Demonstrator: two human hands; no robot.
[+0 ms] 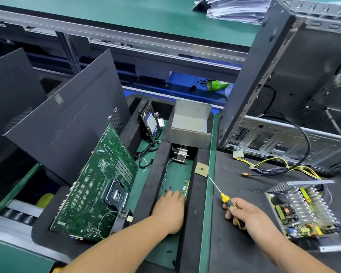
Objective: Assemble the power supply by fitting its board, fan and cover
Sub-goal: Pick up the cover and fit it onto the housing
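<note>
The power supply (303, 209) lies on the black mat at the right, its perforated metal housing open on the circuit board inside. A bent silver metal cover (191, 123) stands in the foam tray's middle slot, above a finned fan and heatsink (180, 152). My right hand (250, 215) grips a yellow-handled screwdriver (224, 198) whose tip points up-left toward a CPU chip (202, 169). My left hand (170, 205) reaches down into the green-floored slot, fingertips by a small memory module (185, 188) and a black screw; whether it grips anything cannot be told.
A green motherboard (98, 186) leans in the left slot beside dark side panels (67, 119). A hard drive (149, 121) stands behind. An open computer case (283, 79) rises at the right, with a yellow and black wire bundle (280, 164) across the mat.
</note>
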